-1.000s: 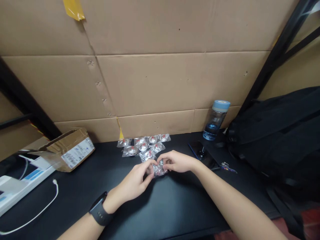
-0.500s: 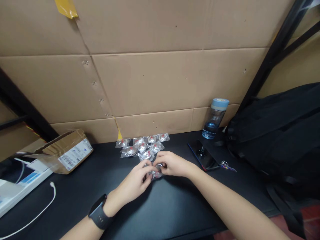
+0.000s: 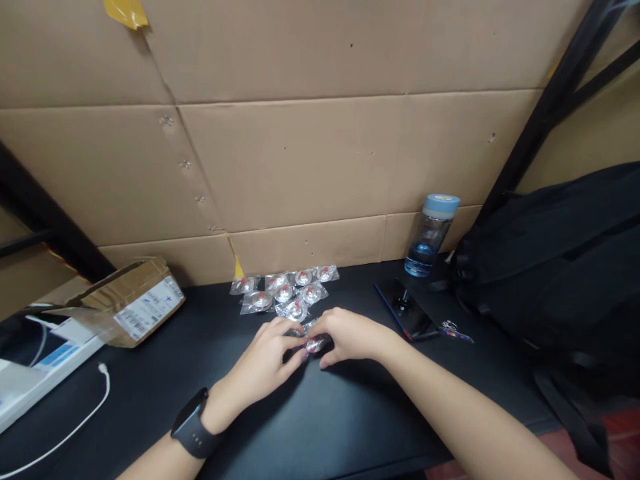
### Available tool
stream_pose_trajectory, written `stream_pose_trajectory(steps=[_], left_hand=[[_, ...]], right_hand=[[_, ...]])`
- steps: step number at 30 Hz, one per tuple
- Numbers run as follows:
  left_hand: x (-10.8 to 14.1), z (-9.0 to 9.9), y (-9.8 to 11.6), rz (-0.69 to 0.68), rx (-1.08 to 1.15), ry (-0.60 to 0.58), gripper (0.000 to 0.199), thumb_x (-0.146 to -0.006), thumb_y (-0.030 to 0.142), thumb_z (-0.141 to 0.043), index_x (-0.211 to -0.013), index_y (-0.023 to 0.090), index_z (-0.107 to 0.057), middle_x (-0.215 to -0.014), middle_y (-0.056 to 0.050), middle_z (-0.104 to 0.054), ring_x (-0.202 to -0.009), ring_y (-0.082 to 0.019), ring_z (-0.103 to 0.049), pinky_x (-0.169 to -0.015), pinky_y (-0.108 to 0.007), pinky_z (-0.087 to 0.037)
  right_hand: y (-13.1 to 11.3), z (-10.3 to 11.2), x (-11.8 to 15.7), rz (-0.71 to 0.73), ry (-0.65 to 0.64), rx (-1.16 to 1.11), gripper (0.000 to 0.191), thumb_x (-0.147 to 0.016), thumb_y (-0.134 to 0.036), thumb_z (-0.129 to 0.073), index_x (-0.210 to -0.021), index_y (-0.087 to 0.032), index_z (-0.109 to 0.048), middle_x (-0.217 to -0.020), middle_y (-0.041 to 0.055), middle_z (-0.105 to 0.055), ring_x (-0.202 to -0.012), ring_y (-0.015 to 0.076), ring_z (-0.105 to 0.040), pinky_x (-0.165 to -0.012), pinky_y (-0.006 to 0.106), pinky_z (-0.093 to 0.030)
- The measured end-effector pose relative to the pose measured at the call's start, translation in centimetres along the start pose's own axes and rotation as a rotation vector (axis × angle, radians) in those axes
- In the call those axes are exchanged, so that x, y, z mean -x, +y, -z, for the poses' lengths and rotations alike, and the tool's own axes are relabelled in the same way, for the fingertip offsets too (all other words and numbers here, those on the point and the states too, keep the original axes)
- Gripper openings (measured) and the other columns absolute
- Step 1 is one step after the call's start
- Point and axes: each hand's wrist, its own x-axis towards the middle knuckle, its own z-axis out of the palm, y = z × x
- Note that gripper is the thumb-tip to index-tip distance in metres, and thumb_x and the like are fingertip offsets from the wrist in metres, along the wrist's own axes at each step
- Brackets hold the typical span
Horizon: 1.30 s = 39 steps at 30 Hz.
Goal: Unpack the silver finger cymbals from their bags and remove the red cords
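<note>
Left hand (image 3: 274,350): we saw fingers narrow at the packet's edge; gripping or not, we couldn't tell.
Right hand (image 3: 350,337): thumb and fingers stood wide.
Packet (image 3: 315,345): between both hands, nearer us than the other packets (image 3: 284,291).
Packet handling: the step, we judged; next called for steady fingertips.
Hidden: packet's edges, behind fingers.

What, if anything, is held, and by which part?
Left hand at the left edge of a plastic-wrapped silver disc, right hand curled around its right side; whether either holds it cannot be told.

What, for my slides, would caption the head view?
Left hand and right hand around a plastic-wrapped, round silver piece over black tabletop.
</note>
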Motion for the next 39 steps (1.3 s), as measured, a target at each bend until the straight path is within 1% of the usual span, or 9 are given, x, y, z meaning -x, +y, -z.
stream_pose_trajectory(steps=[5, 9, 12, 19, 23, 27, 31, 34, 39], left_hand=[[0.2, 0.2, 0.3, -0.023, -0.019, -0.018, 0.049, -0.085, 0.053, -0.076, -0.127, 0.029, -0.069, -0.13, -0.009, -0.065, -0.121, -0.032, -0.055, -0.103, -0.048, -0.046], [0.0, -0.3, 0.0, 0.025, -0.005, 0.058, 0.022, -0.097, 0.037, -0.064, -0.114, 0.026, -0.071, -0.118, -0.007, -0.068, -0.112, -0.027, -0.06, -0.096, -0.042, -0.048], [-0.3, -0.6, -0.1, 0.06, 0.048, 0.064, 0.025, -0.105, 0.032, -0.049, -0.102, 0.024, -0.073, -0.108, -0.006, -0.069, -0.105, -0.023, -0.061, -0.093, -0.039, -0.048], [-0.6, -0.7, -0.3, -0.047, 0.126, 0.061, 0.023, -0.103, 0.028, -0.052, -0.097, 0.024, -0.074, -0.106, -0.006, -0.068, -0.104, -0.022, -0.061, -0.098, -0.039, -0.047], [-0.7, -0.9, -1.0, -0.05, 0.131, 0.225, 0.02, -0.1, 0.024, -0.053, -0.102, 0.023, -0.073, -0.114, -0.008, -0.065, -0.11, -0.022, -0.061, -0.1, -0.038, -0.048], [-0.9, -0.8, -1.8, 0.0, 0.119, 0.375, 0.021, -0.098, 0.021, -0.052, -0.106, 0.022, -0.072, -0.116, -0.009, -0.063, -0.111, -0.022, -0.062, -0.1, -0.037, -0.049], [-0.6, -0.1, -1.3, 0.097, 0.052, 0.432, 0.021, -0.095, 0.022, -0.053, -0.108, 0.021, -0.07, -0.114, -0.009, -0.063, -0.111, -0.024, -0.062, -0.103, -0.039, -0.048], [1.8, 0.2, 0.0, 0.227, 0.007, 0.331, 0.027, -0.094, 0.027, -0.057, -0.118, 0.021, -0.068, -0.122, -0.01, -0.064, -0.116, -0.026, -0.062, -0.103, -0.042, -0.048], [9.7, -1.0, 1.8, 0.411, -0.139, 0.191, 0.045, -0.1, 0.041, -0.05, -0.142, 0.029, -0.057, -0.153, -0.01, -0.051, -0.14, -0.03, -0.049, -0.113, -0.046, -0.04]], right_hand=[[-0.1, -0.2, 0.2, 0.039, 0.058, 0.148, 0.018, -0.082, -0.021, -0.072, -0.098, -0.018, -0.079, -0.089, 0.0076, -0.078, -0.085, 0.0236, -0.07, -0.077, 0.029, -0.047], [0.0, 0.4, 0.3, 0.053, 0.06, 0.045, 0.024, -0.093, -0.022, -0.061, -0.109, -0.017, -0.077, -0.1, 0.0092, -0.079, -0.088, 0.0214, -0.072, -0.081, 0.028, -0.049], [0.5, 1.1, 0.4, 0.071, 0.038, -0.025, 0.025, -0.099, -0.025, -0.056, -0.11, -0.017, -0.077, -0.104, 0.0094, -0.079, -0.092, 0.0199, -0.072, -0.085, 0.027, -0.049], [4.0, 3.9, 1.9, -0.137, -0.152, -0.066, 0.03, -0.097, -0.038, -0.061, -0.104, -0.016, -0.079, -0.077, 0.0053, -0.076, -0.068, 0.0168, -0.069, -0.067, 0.023, -0.048], [6.0, 4.3, 2.4, -0.316, 0.144, 0.017, 0.016, -0.087, -0.032, -0.072, -0.092, -0.02, -0.08, -0.081, 0.0034, -0.077, -0.07, 0.0174, -0.069, -0.066, 0.023, -0.047], [6.4, 5.0, 2.6, -0.438, 0.443, 0.114, 0.027, -0.099, -0.031, -0.051, -0.103, -0.019, -0.075, -0.114, 0.0124, -0.073, -0.098, 0.0249, -0.068, -0.084, 0.032, -0.049], [5.0, 5.9, 4.1, -0.446, 0.53, 0.142, 0.027, -0.1, -0.032, -0.049, -0.108, -0.019, -0.072, -0.113, 0.0116, -0.072, -0.099, 0.0239, -0.067, -0.09, 0.034, -0.05], [2.4, 4.3, 6.0, -0.377, 0.483, 0.107, 0.022, -0.096, -0.03, -0.057, -0.106, -0.019, -0.072, -0.106, 0.0084, -0.075, -0.09, 0.0207, -0.07, -0.085, 0.03, -0.053], [-2.8, -3.3, 10.4, -0.285, 0.43, 0.133, 0.037, -0.101, -0.041, -0.051, -0.129, -0.023, -0.067, -0.146, 0.0103, -0.059, -0.13, 0.0266, -0.059, -0.111, 0.041, -0.044]])
